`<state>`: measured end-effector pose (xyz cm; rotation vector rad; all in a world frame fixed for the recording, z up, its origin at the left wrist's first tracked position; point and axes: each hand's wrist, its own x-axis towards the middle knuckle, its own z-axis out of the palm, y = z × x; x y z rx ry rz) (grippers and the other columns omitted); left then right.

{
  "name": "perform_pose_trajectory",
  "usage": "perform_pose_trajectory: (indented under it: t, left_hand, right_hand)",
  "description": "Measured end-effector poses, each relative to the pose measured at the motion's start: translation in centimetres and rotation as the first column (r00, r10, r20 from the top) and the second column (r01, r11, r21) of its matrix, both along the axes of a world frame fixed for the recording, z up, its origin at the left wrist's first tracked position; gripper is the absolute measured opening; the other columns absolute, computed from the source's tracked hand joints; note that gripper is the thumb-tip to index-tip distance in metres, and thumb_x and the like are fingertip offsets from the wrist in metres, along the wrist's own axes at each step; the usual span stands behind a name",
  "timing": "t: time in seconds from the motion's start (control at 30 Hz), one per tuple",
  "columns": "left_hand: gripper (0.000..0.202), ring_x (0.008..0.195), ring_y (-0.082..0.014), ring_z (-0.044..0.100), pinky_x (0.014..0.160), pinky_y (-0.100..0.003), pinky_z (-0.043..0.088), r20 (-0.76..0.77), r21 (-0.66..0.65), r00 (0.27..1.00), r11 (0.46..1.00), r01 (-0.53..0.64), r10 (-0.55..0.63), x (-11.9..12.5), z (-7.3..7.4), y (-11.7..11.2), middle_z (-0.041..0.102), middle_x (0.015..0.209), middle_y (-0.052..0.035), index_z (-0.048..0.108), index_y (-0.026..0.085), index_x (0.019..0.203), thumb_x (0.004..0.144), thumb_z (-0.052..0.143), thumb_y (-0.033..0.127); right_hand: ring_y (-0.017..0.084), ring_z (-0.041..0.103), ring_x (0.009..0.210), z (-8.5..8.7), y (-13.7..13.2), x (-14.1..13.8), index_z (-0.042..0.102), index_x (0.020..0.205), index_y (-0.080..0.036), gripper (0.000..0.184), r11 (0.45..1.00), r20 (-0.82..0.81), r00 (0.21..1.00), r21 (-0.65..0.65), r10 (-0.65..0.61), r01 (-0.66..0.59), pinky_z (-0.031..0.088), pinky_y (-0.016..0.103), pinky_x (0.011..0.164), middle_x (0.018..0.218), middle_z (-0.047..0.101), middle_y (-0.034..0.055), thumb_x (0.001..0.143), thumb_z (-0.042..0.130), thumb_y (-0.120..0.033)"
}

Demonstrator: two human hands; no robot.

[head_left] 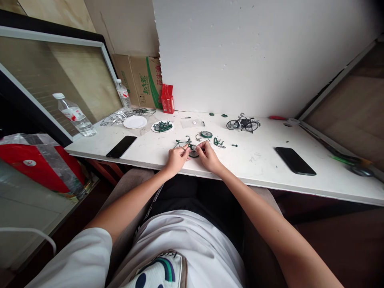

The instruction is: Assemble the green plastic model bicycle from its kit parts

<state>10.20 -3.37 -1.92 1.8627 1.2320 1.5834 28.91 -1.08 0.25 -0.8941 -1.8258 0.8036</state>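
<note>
A small green model bicycle (186, 145), partly built, lies near the front edge of the white table (258, 158). My left hand (177, 158) pinches it at its rear wheel (194, 152) from the left. My right hand (209, 156) pinches the same wheel from the right. A loose green wheel (206, 135) and small green parts (219, 142) lie just behind my hands. A finished model bicycle (243, 123) stands farther back to the right.
A black phone (121, 146) lies left, another phone (295, 161) right. At the back left are a white plate (135, 122), a plate of green parts (162, 127), a red box (167, 99), two water bottles (75, 116) and a cardboard box (144, 80).
</note>
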Motion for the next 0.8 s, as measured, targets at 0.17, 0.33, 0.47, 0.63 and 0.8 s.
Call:
perform_pose_trajectory:
  t: [0.17, 0.33, 0.47, 0.63, 0.8]
  left_hand:
    - [0.035, 0.064, -0.0201, 0.078, 0.06, -0.031, 0.067, 0.008, -0.019, 1.0, 1.0, 0.024, -0.023, -0.1, -0.58, 0.29, 0.083, 0.091, -0.0106, 0.08, 0.011, 0.117, 0.102, 0.064, 0.038]
    - [0.032, 0.063, -0.0212, 0.078, 0.062, -0.032, 0.067, -0.027, -0.01, 0.999, 1.0, 0.025, -0.025, -0.09, -0.09, 0.02, 0.082, 0.084, -0.009, 0.081, 0.013, 0.113, 0.101, 0.064, 0.038]
    - [0.03, 0.062, -0.0218, 0.078, 0.061, -0.031, 0.066, -0.038, -0.021, 0.999, 1.0, 0.011, -0.011, -0.11, 0.17, -0.09, 0.08, 0.076, -0.0072, 0.082, 0.014, 0.109, 0.101, 0.065, 0.038]
    - [0.033, 0.065, -0.0218, 0.079, 0.065, -0.033, 0.068, 0.003, -0.064, 1.0, 0.998, 0.027, -0.026, -0.17, -0.31, 0.24, 0.082, 0.083, -0.0084, 0.08, 0.013, 0.115, 0.1, 0.065, 0.038]
    - [0.035, 0.065, -0.021, 0.079, 0.063, -0.032, 0.068, 0.025, -0.096, 0.999, 0.995, 0.041, -0.039, -0.16, -0.36, 0.28, 0.083, 0.09, -0.0099, 0.081, 0.013, 0.11, 0.099, 0.066, 0.042]
  right_hand:
    - [0.021, 0.052, 0.074, 0.16, -0.04, 0.04, 0.046, 0.088, -0.026, 0.04, 0.997, 0.058, 0.995, -0.001, -0.079, 0.079, 0.042, 0.036, 0.073, 0.081, 0.056, 0.0017, 0.106, 0.044, -0.062]
    - [0.023, 0.057, 0.08, 0.3, -0.3, -0.14, 0.046, 0.095, -0.026, 0.037, 0.998, 0.097, 0.993, -0.026, -0.061, 0.064, 0.043, 0.037, 0.076, 0.088, 0.061, 0.0042, 0.107, 0.04, -0.06]
    - [0.021, 0.054, 0.075, -0.2, -0.03, -0.11, 0.042, 0.103, -0.026, 0.029, 0.999, 0.088, 0.996, -0.032, -0.017, 0.02, 0.043, 0.035, 0.072, 0.087, 0.057, 0.0008, 0.103, 0.052, -0.054]
    - [0.021, 0.055, 0.082, -0.55, 0.36, 0.01, 0.042, 0.099, -0.026, 0.03, 1.0, 0.02, 1.0, -0.008, 0.015, -0.014, 0.044, 0.035, 0.075, 0.09, 0.056, 0.0016, 0.103, 0.053, -0.054]
    - [0.02, 0.053, 0.076, -0.19, 0.21, 0.08, 0.047, 0.094, -0.026, 0.034, 0.999, 0.028, 0.999, -0.014, -0.042, 0.042, 0.042, 0.035, 0.072, 0.084, 0.057, 0.0008, 0.104, 0.052, -0.058]
